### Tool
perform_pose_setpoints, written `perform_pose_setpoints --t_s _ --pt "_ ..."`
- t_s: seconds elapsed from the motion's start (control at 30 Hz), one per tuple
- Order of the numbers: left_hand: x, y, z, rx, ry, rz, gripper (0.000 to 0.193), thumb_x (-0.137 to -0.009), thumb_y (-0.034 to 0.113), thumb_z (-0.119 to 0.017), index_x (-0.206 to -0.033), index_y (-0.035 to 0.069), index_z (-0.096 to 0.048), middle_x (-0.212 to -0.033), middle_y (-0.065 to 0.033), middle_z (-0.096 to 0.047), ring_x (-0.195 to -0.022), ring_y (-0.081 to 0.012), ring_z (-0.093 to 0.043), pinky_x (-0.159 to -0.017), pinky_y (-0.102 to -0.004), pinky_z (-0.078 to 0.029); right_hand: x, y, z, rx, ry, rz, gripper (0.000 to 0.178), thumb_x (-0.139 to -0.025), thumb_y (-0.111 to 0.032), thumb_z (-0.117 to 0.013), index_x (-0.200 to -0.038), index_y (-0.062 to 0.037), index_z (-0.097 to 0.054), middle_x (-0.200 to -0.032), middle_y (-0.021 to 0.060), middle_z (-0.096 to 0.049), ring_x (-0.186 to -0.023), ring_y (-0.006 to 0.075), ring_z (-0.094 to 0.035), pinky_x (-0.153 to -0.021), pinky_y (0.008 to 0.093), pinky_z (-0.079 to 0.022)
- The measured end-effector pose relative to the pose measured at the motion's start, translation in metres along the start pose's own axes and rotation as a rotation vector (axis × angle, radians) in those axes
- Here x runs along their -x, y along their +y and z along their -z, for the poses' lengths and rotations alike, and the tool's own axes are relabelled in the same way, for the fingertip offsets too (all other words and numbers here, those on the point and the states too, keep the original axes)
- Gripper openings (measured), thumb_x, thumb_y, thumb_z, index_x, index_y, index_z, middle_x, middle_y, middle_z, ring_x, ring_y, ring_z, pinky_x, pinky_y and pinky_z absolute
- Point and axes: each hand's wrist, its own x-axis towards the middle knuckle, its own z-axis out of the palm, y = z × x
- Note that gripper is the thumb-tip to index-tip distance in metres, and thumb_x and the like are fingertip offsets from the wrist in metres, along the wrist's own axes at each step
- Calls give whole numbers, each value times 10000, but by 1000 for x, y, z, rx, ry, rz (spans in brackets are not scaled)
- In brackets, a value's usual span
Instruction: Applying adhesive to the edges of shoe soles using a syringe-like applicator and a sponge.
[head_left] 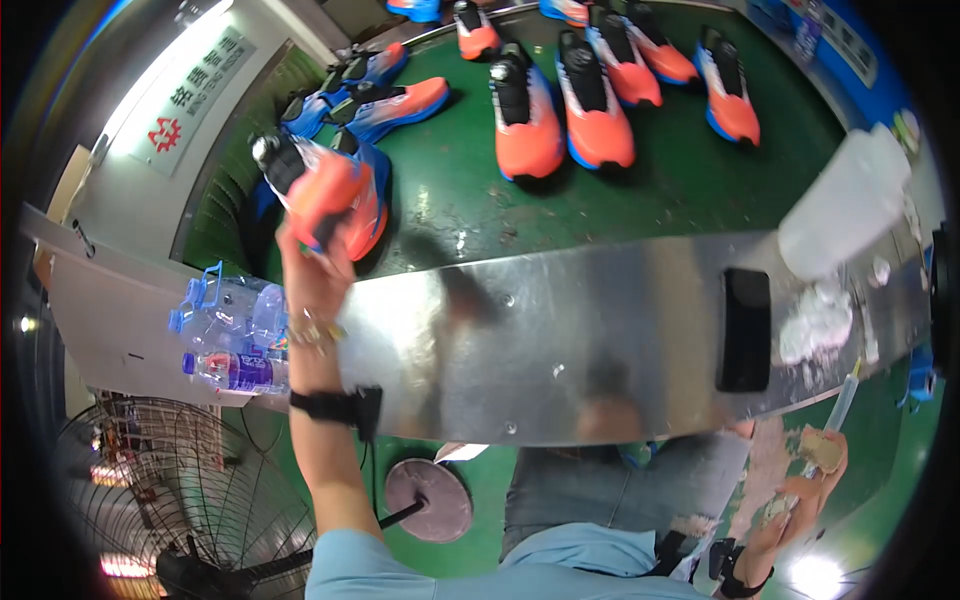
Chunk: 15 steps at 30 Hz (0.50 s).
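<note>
My left hand [318, 262] is stretched out at the far left, closed round an orange, white and blue sports shoe [328, 192]. Both are smeared by motion. This shoe overlaps another blue and orange shoe [376, 200] standing behind it on the green surface. At the lower right, past the metal ledge, my right hand [812, 475] is closed on a slender, pale tool [845, 398] with a yellowish tip that points upward. A tan, worn-looking patch [822, 450] covers part of that hand's fingers; what it is I cannot tell.
Several matching shoes [528, 130] stand on the green belt [450, 190]. Along the metal ledge [560, 340] are a black phone [744, 330], crumpled white material [816, 322] and a white plastic container [845, 205]. Bottles [240, 372] and a wire fan [180, 490] are at left.
</note>
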Motion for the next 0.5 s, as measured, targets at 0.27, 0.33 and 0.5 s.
perform_pose_setpoints --t_s 0.27,0.33,0.5 --pt "-163 35 182 -159 750 -606 428 -760 289 -646 -1004 -56 -576 -957 -159 -628 -900 -255 -618 -784 -288 -509 -8 44 -27 -14 -138 11 303 -635 -381 -559 -688 -83 -559 -1133 251 -368 -973 364 -475 -823 472 -411" --pt "-173 40 204 -998 975 -549 436 -735 330 -652 -1018 1 -610 -982 -124 -642 -913 -230 -619 -790 -288 -485 -14 56 -30 -20 -226 5 334 -705 -399 -505 -730 -67 -523 -1140 289 -375 -998 386 -462 -815 483 -404" --pt "-184 53 243 -1678 1079 125 748 -708 614 -532 -1177 32 -526 -1188 -203 -522 -1131 -326 -478 -961 -367 -349 -44 45 -42 89 -403 236 349 -804 -408 -442 -815 -62 -486 -1174 312 -374 -1019 390 -452 -831 497 -392"
